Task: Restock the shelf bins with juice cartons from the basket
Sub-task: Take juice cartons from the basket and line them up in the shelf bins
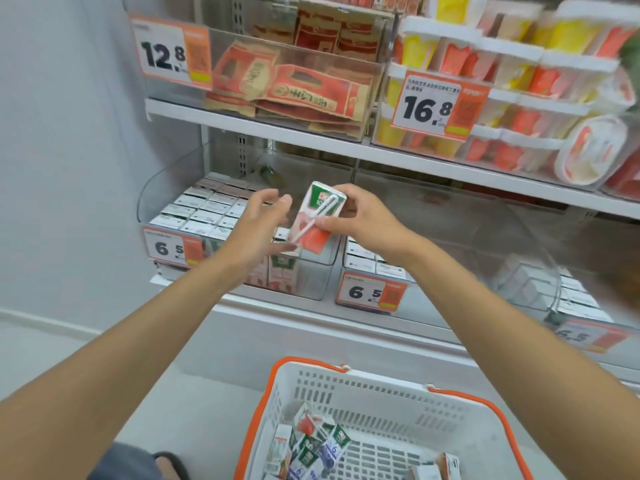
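Red-and-green juice carton (322, 220) is pinched in the right hand (363, 216), over the clear shelf bin (317, 278). The left hand (254, 226) hovers released beside it. The basket (398, 386) below holds spare cartons (311, 441).

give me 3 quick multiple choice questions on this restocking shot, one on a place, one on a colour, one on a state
1. The basket sits: A) on the top shelf B) below the shelf bins C) inside a bin
2. The basket's rim is: A) blue B) green C) orange
3. The right grip: A) holds a juice carton B) hangs empty C) rests on the basket
Answers: 1 B, it lies lowest in view, under the bins. 2 C, an orange band rings the white walls. 3 A, its fingers pinch the carton in front of the bins.
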`<state>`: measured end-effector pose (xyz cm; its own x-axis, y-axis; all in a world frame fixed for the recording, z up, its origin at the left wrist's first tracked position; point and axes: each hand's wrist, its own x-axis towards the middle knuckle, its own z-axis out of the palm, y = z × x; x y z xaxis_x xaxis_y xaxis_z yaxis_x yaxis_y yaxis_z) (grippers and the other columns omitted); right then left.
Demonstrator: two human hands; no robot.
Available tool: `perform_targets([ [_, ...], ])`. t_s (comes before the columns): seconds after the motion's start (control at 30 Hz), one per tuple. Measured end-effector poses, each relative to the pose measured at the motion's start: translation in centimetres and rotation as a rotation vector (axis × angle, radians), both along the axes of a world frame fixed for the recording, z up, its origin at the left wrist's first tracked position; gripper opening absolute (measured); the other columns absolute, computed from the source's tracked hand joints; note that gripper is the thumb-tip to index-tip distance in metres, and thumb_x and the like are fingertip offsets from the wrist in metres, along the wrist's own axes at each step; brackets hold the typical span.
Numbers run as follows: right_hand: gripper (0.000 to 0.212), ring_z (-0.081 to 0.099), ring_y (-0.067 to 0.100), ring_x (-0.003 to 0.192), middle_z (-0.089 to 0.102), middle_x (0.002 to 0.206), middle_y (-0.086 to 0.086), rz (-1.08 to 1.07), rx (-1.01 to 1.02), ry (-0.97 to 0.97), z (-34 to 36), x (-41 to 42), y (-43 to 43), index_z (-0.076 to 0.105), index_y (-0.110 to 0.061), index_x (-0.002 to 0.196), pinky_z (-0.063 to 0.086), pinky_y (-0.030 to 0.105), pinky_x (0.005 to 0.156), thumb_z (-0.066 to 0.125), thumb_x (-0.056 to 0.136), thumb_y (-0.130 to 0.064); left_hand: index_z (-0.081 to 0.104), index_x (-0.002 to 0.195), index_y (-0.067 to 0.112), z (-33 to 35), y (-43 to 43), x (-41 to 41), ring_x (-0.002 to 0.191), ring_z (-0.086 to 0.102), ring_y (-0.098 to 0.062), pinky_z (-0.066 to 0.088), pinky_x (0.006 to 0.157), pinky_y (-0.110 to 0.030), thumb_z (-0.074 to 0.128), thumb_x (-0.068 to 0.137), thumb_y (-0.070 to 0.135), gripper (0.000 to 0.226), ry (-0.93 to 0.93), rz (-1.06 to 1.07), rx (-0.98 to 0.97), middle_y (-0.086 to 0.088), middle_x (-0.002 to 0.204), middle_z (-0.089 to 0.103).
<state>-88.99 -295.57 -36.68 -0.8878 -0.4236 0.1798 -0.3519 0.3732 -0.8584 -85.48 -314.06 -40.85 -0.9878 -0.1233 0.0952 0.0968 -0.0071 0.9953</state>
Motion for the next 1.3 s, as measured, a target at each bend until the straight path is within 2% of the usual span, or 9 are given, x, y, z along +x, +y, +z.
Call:
perform_targets([
  [0.17, 0.038, 0.054, 0.005, 0.069, 0.059, 0.087, -0.006, -0.14, 0.156, 0.115, -0.5, -3.8, -1.9, 0.045, -0.013, 0.107, 0.042, 0.018, 0.056, 0.073, 0.082, -0.01, 0.049, 0.134, 0.025, -2.3, -7.3, -2.8, 0.122, 0.05, -0.015, 0.039, 0.103, -0.034, 0.052, 0.096, 0.043, 0.042, 0.073, 0.073, -0.681, 0.001, 0.134, 0.055],
  [0.27, 0.047, 0.06, 0.016, 0.078, 0.059, 0.095, -0.002, -0.245, 0.202, 0.16, -1.7, -7.0, -4.0, 0.043, -0.013, 0.122, 0.049, 0.027, 0.057, 0.07, 0.084, -0.01, 0.045, 0.141, 0.025, -3.1, -9.7, -4.9, 0.135, 0.04, -0.019, 0.033, 0.112, -0.042, 0.049, 0.094, 0.052, 0.055, 0.078, 0.013, -0.946, 0.001, 0.146, 0.046],
  [0.43, 0.063, 0.058, 0.019, 0.09, 0.056, 0.127, 0.009, -0.378, 0.159, 0.152, -3.5, -13.8, -7.4, 0.035, -0.011, 0.139, 0.039, 0.004, 0.055, 0.068, 0.086, -0.011, 0.013, 0.152, 0.039, -3.6, -11.4, -8.6, 0.15, 0.001, -0.017, 0.001, 0.12, -0.053, 0.029, 0.087, 0.075, 0.076, 0.044, -0.126, -1.368, 0.004, 0.163, 0.01],
  [0.57, 0.074, 0.054, 0.021, 0.106, 0.05, 0.134, 0.006, -0.34, 0.266, 0.016, -4.1, -18.2, -9.7, 0.033, -0.011, 0.143, 0.043, 0.009, 0.062, 0.073, 0.081, -0.01, 0.007, 0.152, 0.043, -5.2, -12.1, -9.3, 0.149, -0.008, -0.013, -0.006, 0.119, -0.05, 0.018, 0.083, 0.08, 0.079, -0.111, -0.191, -1.352, 0.008, 0.163, -0.002],
  [0.73, 0.046, 0.056, 0.025, 0.103, 0.054, 0.13, 0.021, -0.037, 0.088, -0.615, -6.3, -20.7, -11.1, 0.047, -0.007, 0.134, 0.051, 0.038, 0.097, 0.062, 0.091, -0.012, 0.008, 0.152, 0.044, -5.5, -12.2, -9.4, 0.149, -0.008, -0.012, -0.006, 0.12, -0.05, 0.009, 0.078, 0.083, 0.083, -0.092, -0.175, -1.373, 0.008, 0.163, -0.003],
  [0.87, 0.028, 0.069, 0.018, 0.101, 0.071, 0.114, 0.008, 0.054, 0.11, -0.683, -7.2, -20.9, -11.5, 0.062, -0.012, 0.118, 0.055, 0.031, 0.089, 0.062, 0.091, -0.018, 0.008, 0.152, 0.043, -5.6, -12.1, -9.3, 0.149, -0.008, -0.011, -0.006, 0.12, -0.05, 0.01, 0.078, 0.082, 0.083, -0.082, -0.169, -1.372, 0.008, 0.163, -0.001],
  [1.0, 0.037, 0.067, 0.018, 0.104, 0.073, 0.11, 0.003, 0.066, 0.137, -0.644, -7.2, -20.5, -11.5, 0.056, -0.014, 0.124, 0.052, 0.031, 0.093, 0.066, 0.089, -0.016, 0.009, 0.152, 0.042, -5.8, -12.2, -9.4, 0.149, -0.007, -0.011, -0.007, 0.12, -0.048, 0.009, 0.077, 0.083, 0.085, -0.073, -0.162, -1.366, 0.008, 0.163, 0.0],
  [1.1, 0.071, 0.055, 0.019, 0.12, 0.059, 0.132, 0.001, -0.014, 0.178, -0.548, -7.1, -19.5, -11.6, 0.034, -0.023, 0.144, 0.046, 0.036, 0.104, 0.072, 0.084, -0.019, 0.013, 0.151, 0.041, -5.8, -12.2, -9.3, 0.15, -0.004, -0.012, -0.005, 0.12, -0.049, 0.015, 0.082, 0.08, 0.08, -0.064, -0.148, -1.344, 0.007, 0.163, 0.004],
  [1.3, 0.082, 0.04, 0.023, 0.133, 0.03, 0.152, 0.004, -0.119, 0.347, -0.012, -6.2, -14.0, -10.8, 0.029, -0.028, 0.149, 0.037, 0.025, 0.093, 0.074, 0.081, -0.034, 0.041, 0.143, 0.028, -3.9, -11.3, -7.8, 0.142, 0.03, -0.018, 0.016, 0.119, -0.047, 0.044, 0.089, 0.065, 0.065, 0.028, 0.046, -1.393, 0.002, 0.153, 0.037],
])
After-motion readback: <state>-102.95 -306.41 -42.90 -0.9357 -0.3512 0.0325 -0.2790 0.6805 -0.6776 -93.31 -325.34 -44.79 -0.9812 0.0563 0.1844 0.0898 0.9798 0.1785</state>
